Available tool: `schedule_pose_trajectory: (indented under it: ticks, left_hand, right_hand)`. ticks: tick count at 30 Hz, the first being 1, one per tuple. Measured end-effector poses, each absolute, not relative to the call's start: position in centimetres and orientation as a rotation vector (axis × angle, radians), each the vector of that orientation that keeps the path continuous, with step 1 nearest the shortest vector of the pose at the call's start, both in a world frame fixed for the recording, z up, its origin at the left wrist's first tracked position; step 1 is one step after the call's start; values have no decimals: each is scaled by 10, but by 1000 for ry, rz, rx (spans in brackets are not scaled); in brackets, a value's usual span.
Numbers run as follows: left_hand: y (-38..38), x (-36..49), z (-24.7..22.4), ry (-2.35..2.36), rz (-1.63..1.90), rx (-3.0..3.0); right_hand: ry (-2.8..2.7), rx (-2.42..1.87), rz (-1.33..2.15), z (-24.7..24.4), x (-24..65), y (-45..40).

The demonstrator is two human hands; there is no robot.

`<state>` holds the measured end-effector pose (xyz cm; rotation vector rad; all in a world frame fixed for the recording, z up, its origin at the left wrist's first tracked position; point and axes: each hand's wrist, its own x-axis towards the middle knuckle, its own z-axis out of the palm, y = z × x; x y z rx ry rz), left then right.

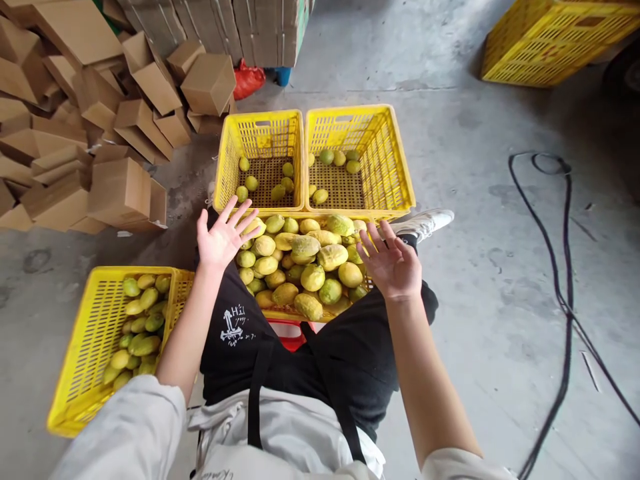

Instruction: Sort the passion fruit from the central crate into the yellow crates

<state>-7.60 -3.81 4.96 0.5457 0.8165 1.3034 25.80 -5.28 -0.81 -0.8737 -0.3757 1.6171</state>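
Note:
My left hand [220, 241] is held palm up with its fingers spread, at the left edge of a yellow crate full of yellow-green lemons [313, 277]. On the other side, my right hand [397, 268] also faces up, fingers apart, over that crate's right edge. Neither palm holds anything. Beyond the full crate stand two more yellow crates side by side: the left one [303, 143] and the right one [400, 160], each with several lemons on its bottom. The full crate sits between my knees.
Another yellow crate [83, 360] with lemons stands at the left. Open cardboard boxes [120, 193] are heaped at the upper left, near a red bag [248, 80]. A black cable [569, 300] lies on the floor at right; a yellow crate [555, 43] stands at the upper right.

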Motion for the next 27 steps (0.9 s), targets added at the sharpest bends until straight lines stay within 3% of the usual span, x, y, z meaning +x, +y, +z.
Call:
schedule_pose_trajectory:
  ticks: [5, 11, 15, 17, 24, 27]
  left_hand:
    - [-41, -69, 17, 1073, 1012, 777]
    - [-100, -16, -74, 1633, 488, 1513]
    - [-138, 5, -107, 1497, 98, 1924]
    - [-141, 4, -109, 1433, -60, 2061]
    - [-133, 3, -115, 1403, -125, 2129]
    - [-135, 7, -121, 1437, -78, 2091]
  right_hand:
    - [-461, -1098, 1626, -28, 254, -62]
    - [-1084, -1718, 1449, -90, 203, -98]
    - [-1459, -1902, 951, -111, 175, -128]
    - [-1626, -1888, 893, -110, 172, -137]
    - [-2228, -1793, 834, -93, 164, -164]
    - [-2169, -1871, 886, -98, 160, -169]
